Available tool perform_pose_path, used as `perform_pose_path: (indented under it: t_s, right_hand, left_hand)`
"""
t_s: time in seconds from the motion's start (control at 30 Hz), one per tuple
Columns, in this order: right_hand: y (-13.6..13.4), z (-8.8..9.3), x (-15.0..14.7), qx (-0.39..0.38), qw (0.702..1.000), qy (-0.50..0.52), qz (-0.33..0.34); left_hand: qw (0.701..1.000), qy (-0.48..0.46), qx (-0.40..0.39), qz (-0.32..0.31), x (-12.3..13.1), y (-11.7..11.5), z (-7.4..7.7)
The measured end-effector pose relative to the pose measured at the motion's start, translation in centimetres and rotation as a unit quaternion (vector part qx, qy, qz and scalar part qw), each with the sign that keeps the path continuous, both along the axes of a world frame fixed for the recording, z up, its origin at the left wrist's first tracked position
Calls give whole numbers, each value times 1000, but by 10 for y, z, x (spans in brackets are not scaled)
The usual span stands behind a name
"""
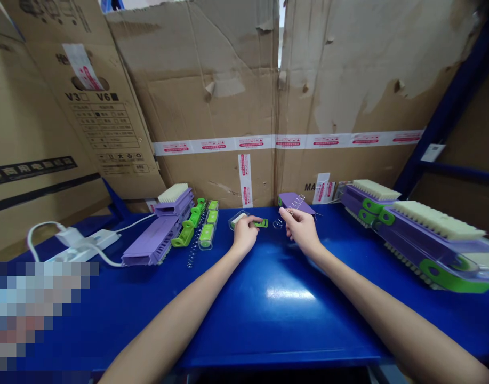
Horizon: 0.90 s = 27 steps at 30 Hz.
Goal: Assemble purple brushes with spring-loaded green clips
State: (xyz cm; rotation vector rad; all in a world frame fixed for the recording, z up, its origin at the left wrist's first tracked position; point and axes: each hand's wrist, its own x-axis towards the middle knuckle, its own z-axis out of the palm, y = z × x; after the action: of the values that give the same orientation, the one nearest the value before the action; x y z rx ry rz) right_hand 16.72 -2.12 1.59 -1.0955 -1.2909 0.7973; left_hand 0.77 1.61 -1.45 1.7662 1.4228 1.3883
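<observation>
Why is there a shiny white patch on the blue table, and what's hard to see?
Head view: light, probably from above, bounces off the glossy blue table; head view: the wire coils at the right hand look thin and faint; head view: big squares blot out the lower left edge.

Your L forearm (176, 314) and R forearm (376, 306), both bare, extend fwd and converge. L hand (245, 233): back up, fingers curled in a grip, wrist approx. straight. R hand (302, 230): thumb and index tips brought tog. in a pinch, other fingers loosely bent. Your hands sit near e/o, not touching, approx. level.
</observation>
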Motion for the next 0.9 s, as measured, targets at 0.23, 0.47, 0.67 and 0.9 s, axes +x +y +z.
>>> perform_pose_path:
  t_s: [0.23, 0.47, 0.67, 0.9]
  right_hand:
    - [7, -4, -3, -96, 985, 133, 51]
    - [12, -8, 2, -100, 987, 113, 51]
    - [12, -8, 7, -111, 988, 68, 84]
    - [13, -6, 13, -149, 976, 117, 106]
  left_hand:
    - [992, -76, -48, -93, 9, -4, 1]
    - [967, -144, -95, -190, 10, -8, 4]
    - [962, -151, -113, -197, 7, -10, 6]
    - [961, -163, -113, -193, 8, -10, 6]
